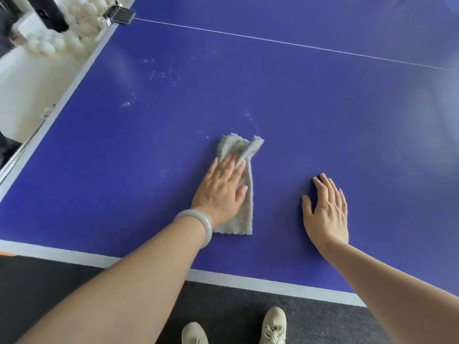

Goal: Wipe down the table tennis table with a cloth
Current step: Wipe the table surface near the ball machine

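Note:
A blue table tennis table point(310, 115) with a white border fills the view. A grey fluffy cloth point(239, 147) lies folded on it near the front edge. My left hand point(221, 191) presses flat on the cloth with straight fingers; a pale bangle sits on that wrist. My right hand point(326, 211) rests flat on the bare blue surface to the right of the cloth, holding nothing. White specks of dust point(161, 75) dot the table beyond and left of the cloth.
A net post clamp point(118, 14) sits at the table's far left edge, with the thin white net line point(298, 43) running right from it. Several white balls point(74, 23) lie off the table at the top left. My shoes point(273, 326) stand on dark carpet.

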`<state>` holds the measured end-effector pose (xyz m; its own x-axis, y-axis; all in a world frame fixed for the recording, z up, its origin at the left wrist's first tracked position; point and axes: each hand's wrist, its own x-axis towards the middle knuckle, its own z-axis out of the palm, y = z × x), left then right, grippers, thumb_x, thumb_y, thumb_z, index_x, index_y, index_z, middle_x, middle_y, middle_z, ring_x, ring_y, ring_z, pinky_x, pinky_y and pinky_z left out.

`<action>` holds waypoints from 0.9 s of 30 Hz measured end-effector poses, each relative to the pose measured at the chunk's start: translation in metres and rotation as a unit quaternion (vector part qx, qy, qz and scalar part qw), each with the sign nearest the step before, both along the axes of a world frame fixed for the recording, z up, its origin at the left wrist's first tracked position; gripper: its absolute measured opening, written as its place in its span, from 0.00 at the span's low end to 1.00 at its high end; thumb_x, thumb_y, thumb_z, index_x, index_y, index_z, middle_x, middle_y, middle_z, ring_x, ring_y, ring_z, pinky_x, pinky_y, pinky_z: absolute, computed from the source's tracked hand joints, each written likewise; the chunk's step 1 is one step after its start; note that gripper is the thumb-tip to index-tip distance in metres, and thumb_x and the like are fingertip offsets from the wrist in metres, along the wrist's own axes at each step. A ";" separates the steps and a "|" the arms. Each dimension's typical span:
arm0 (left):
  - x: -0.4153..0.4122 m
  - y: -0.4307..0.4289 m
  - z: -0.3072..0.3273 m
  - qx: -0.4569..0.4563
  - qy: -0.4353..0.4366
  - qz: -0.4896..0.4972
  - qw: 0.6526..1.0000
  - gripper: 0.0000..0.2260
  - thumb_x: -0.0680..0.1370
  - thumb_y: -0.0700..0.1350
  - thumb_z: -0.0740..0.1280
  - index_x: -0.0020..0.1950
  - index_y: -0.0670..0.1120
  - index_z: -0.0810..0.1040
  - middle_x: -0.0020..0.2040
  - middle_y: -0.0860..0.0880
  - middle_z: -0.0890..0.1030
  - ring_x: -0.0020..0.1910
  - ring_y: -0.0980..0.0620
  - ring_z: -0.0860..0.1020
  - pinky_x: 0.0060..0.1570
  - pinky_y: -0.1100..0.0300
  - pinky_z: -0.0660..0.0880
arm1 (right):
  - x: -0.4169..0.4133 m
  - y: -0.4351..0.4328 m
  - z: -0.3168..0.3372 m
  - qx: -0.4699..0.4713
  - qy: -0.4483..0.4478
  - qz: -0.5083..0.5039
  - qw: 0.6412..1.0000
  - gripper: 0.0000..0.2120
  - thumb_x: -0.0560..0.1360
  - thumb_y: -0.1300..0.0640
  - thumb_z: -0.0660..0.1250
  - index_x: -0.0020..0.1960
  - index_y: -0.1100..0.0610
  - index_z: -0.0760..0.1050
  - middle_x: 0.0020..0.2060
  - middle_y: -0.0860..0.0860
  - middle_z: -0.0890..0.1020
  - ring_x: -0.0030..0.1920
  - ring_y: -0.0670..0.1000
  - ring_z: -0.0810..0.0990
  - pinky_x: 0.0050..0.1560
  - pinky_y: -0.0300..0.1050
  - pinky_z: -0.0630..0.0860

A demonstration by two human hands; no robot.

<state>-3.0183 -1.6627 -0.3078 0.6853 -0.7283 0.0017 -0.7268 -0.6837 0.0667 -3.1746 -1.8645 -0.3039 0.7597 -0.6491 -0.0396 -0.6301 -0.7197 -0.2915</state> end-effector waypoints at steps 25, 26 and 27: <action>0.060 -0.036 0.003 -0.050 0.037 0.123 0.990 0.28 0.82 0.54 0.49 0.81 0.46 0.51 0.81 0.44 0.51 0.80 0.48 0.49 0.78 0.50 0.44 | 0.001 0.003 0.002 -0.012 0.005 0.005 1.000 0.27 0.82 0.47 0.53 0.79 0.53 0.58 0.80 0.45 0.54 0.80 0.45 0.47 0.79 0.43 0.38; 0.059 -0.038 0.004 -0.053 0.039 0.123 0.990 0.28 0.81 0.54 0.50 0.81 0.46 0.52 0.81 0.44 0.51 0.80 0.48 0.49 0.78 0.50 0.45 | 0.002 0.003 0.002 -0.015 0.012 0.007 1.000 0.27 0.83 0.47 0.52 0.80 0.53 0.57 0.80 0.45 0.53 0.80 0.45 0.46 0.79 0.44 0.38; 0.058 -0.039 0.004 -0.053 0.042 0.123 0.990 0.28 0.82 0.54 0.50 0.81 0.46 0.52 0.81 0.44 0.52 0.80 0.48 0.49 0.78 0.49 0.45 | 0.001 0.004 0.002 -0.016 0.023 0.008 1.000 0.27 0.83 0.47 0.51 0.80 0.54 0.56 0.80 0.46 0.52 0.80 0.45 0.45 0.79 0.44 0.37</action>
<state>-2.9600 -1.7018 -0.3035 0.8426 -0.5386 0.0040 -0.5283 -0.8249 0.2010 -3.1735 -1.8608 -0.3019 0.7673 -0.6391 -0.0535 -0.6312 -0.7377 -0.2396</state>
